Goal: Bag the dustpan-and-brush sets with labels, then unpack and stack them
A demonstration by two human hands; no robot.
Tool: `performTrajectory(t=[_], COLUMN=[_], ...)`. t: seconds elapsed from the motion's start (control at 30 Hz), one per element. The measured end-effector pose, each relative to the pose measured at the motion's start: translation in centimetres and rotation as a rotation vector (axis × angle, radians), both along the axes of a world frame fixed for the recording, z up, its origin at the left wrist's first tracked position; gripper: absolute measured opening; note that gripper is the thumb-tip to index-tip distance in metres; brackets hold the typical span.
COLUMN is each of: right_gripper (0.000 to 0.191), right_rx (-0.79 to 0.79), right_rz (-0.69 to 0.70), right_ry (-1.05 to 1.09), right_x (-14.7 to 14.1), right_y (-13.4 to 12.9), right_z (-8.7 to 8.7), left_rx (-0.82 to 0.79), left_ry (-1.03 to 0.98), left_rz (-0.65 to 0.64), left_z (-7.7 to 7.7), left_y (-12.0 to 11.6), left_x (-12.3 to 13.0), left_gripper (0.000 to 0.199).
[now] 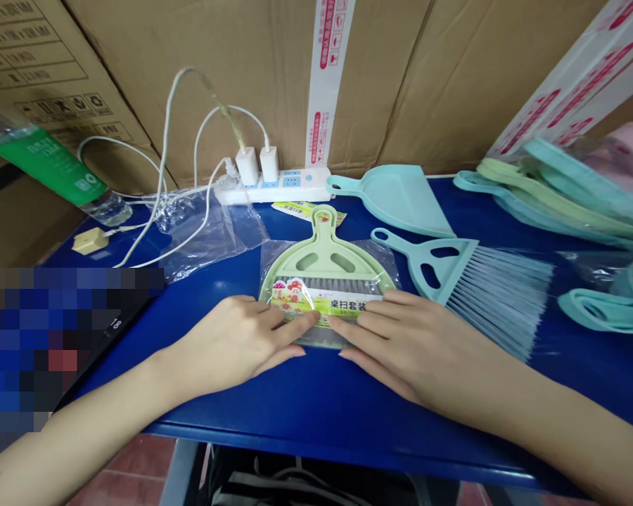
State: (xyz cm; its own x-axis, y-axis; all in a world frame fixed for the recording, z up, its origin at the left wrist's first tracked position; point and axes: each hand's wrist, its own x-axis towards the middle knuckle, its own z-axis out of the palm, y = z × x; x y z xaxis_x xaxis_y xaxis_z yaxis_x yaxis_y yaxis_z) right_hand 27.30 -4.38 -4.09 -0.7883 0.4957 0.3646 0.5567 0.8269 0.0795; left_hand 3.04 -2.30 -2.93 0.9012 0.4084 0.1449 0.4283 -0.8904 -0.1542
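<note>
The left hand (pixel 232 344) and right hand (pixel 416 344) rest open and flat on the near end of the bagged green dustpan (pixel 327 256), equally close, its handle pointing straight away from them across the blue bench (pixel 306 400)

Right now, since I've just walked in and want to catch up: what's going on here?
A person has their left hand and right hand resting flat on a green dustpan and brush inside a clear bag, on a blue table. Their fingertips nearly meet over the label. A loose teal dustpan and teal brush lie to the right, with more teal and green pieces piled beyond. A power strip sits behind.
</note>
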Motion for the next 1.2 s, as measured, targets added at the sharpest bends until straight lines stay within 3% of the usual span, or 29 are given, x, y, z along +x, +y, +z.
performTrajectory(t=[0.87, 1.0, 1.2], right_gripper=[0.033, 0.033, 0.035], right_rx=[-0.020, -0.013, -0.089], right_rz=[-0.006, -0.006, -0.024], right_ry=[0.008, -0.001, -0.003], right_x=[0.5, 0.5, 1.1], right_y=[0.5, 0.5, 0.6], right_z=[0.1, 0.2, 0.6], left_rx=[0.004, -0.018, -0.074], left_ry=[-0.033, -0.010, -0.010], left_rz=[-0.001, 0.013, 0.046], left_z=[0.1, 0.4, 0.8], left_y=[-0.1, -0.1, 0.1], left_x=[-0.1, -0.1, -0.5], left_gripper=[0.042, 0.036, 0.038])
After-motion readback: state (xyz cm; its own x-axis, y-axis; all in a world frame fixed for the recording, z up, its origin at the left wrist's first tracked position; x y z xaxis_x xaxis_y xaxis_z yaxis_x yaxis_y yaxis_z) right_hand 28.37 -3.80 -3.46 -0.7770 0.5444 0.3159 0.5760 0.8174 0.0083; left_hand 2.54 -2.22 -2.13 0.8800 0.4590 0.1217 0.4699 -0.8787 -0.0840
